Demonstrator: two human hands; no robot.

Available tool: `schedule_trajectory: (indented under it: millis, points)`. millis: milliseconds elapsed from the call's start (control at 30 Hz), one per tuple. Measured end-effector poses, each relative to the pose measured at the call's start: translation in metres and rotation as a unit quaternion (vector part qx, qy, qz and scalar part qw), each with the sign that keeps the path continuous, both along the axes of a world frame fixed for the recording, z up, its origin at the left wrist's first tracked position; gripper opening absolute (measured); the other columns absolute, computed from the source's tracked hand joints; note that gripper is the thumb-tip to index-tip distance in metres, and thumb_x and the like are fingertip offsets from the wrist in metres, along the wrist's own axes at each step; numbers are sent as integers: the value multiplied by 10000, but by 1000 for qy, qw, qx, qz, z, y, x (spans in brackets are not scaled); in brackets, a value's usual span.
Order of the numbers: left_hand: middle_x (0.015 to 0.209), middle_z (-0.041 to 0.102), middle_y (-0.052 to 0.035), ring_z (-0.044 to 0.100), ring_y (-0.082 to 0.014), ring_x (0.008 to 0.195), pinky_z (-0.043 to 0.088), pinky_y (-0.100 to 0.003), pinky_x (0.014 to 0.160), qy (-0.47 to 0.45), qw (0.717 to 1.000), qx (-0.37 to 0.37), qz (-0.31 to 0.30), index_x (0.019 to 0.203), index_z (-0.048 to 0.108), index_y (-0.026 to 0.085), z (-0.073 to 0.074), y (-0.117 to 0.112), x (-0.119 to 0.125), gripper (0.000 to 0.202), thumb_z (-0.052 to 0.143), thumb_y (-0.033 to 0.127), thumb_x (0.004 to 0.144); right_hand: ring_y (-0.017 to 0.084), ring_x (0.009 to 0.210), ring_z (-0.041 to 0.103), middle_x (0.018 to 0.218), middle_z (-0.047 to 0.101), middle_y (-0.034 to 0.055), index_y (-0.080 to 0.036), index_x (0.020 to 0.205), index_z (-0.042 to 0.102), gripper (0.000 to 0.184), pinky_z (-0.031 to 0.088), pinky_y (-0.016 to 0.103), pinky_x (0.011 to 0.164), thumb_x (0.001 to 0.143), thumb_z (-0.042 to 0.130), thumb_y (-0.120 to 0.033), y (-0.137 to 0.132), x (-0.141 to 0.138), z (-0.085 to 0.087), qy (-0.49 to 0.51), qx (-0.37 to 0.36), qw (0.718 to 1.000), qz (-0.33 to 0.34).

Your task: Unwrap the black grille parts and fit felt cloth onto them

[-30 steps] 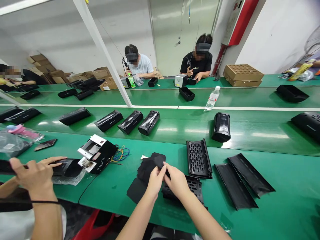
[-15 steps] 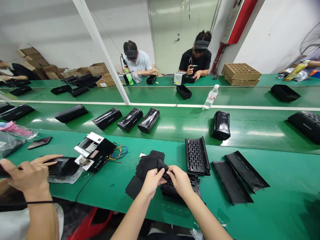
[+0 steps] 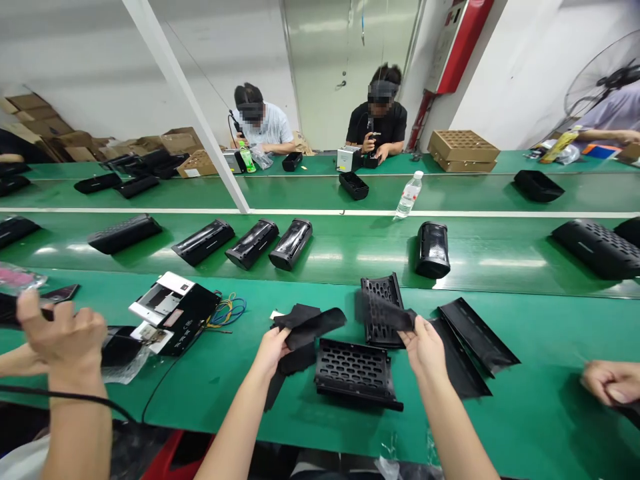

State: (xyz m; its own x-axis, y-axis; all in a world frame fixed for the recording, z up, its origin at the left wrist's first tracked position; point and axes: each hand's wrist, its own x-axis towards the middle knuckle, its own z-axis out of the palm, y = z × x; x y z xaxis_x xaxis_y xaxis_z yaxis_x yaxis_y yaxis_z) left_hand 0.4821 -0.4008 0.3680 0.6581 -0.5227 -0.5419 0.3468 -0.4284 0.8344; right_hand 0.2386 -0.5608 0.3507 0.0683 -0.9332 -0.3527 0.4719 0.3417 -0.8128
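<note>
So, using the near perforated panel [image 3: 353, 370] as the landmark: it's lying on the green bench [image 3: 545, 420] with a hand off each end, and neither hand looks to be touching it. Left hand [image 3: 274, 350] is beyond its left end, fingers pinching one end of a black strip [image 3: 317, 327] that points over toward the panel's far edge. Right hand [image 3: 424, 343] is by its far right corner, pinching a dark strip [image 3: 387, 315] that's pretty blurry and crosses in front of the second perforated panel [image 3: 383, 285], just beyond the landmark. The pile of black sheets [image 3: 299, 362] is to its left, partly under the left strip, and two plain dark panels [image 3: 479, 333] lie to its right.

My read: the step in hand is separating thin pieces, one per hand. Next move probably calls for putting one strip down clear of the panel and straightening the other without creasing it.
</note>
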Motion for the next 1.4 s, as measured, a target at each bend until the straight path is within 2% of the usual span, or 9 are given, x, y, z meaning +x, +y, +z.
schedule_trajectory:
  millis: [167, 300, 433, 533, 667, 833, 1067, 1200, 1400]
  points:
    - [513, 580, -25, 583, -166, 501, 455, -278, 500, -100, 990, 95, -25, 622, 535, 165, -17, -3, 14, 175, 499, 310, 715, 118, 630, 602, 686, 637, -19, -175, 756, 555, 265, 504, 259, 592, 610, 676, -361, -10, -23, 5, -32, -3, 999, -44]
    - [546, 567, -73, 594, -292, 701, 439, -388, 640, -207, 961, 175, -59, 540, 523, 173, -18, -3, 20, 158, 560, 289, 642, 127, 704, 606, 768, 652, -6, -181, 789, 583, 231, 505, 257, 632, 642, 659, -343, -5, -28, 11, -44, -2, 999, -19]
    - [928, 561, -174, 461, -367, 1027, 322, -496, 847, -332, 919, 205, -52, 894, 555, 129, 0, -3, 14, 295, 546, 293, 650, 156, 828, 601, 863, 661, 23, -184, 844, 604, 238, 497, 280, 710, 671, 631, -346, 5, -29, 19, -60, 6, 998, 29]
    - [1103, 474, -169, 403, -314, 1108, 298, -453, 911, -404, 904, 117, -76, 1073, 483, 143, 14, -11, -8, 417, 513, 292, 684, 190, 932, 575, 931, 658, 47, -185, 884, 614, 258, 473, 332, 788, 688, 608, -352, 15, -27, 29, -68, 19, 996, 49]
    - [1117, 505, -128, 478, -240, 1048, 384, -364, 855, -110, 980, -94, -134, 1096, 449, 178, 24, -28, -65, 509, 606, 342, 640, 209, 974, 559, 966, 656, 57, -198, 913, 632, 292, 437, 375, 849, 719, 561, -403, 31, -19, 42, -119, 74, 985, 98]
    - [964, 612, -95, 580, -187, 872, 420, -317, 773, 302, 921, -203, -137, 962, 526, 179, 34, -36, -126, 384, 655, 335, 635, 168, 907, 593, 904, 679, 26, -223, 838, 659, 187, 459, 301, 809, 716, 576, -339, 49, -11, 54, -216, 110, 959, 144]
    - [692, 601, 25, 552, -85, 630, 420, -188, 604, 232, 938, -248, -62, 840, 576, 173, 67, -24, -104, 342, 730, 180, 535, 142, 657, 626, 718, 689, -8, -240, 780, 647, 273, 490, 231, 541, 678, 584, -486, 57, -28, 59, -228, 128, 953, 155]
    - [712, 599, 26, 533, -67, 636, 408, -158, 590, 178, 953, -237, -69, 861, 581, 169, 79, -17, -93, 369, 733, 175, 525, 181, 751, 623, 819, 687, 9, -239, 855, 629, 313, 495, 270, 633, 569, 724, -325, 58, -31, 63, -151, 112, 965, 184]
    - [764, 613, 1, 569, -108, 684, 441, -203, 632, 164, 957, -231, -59, 888, 548, 181, 81, -14, -92, 409, 729, 192, 521, 219, 819, 603, 840, 676, 57, -189, 865, 624, 260, 471, 327, 713, 630, 685, -282, 58, -30, 75, -73, 54, 969, 230]
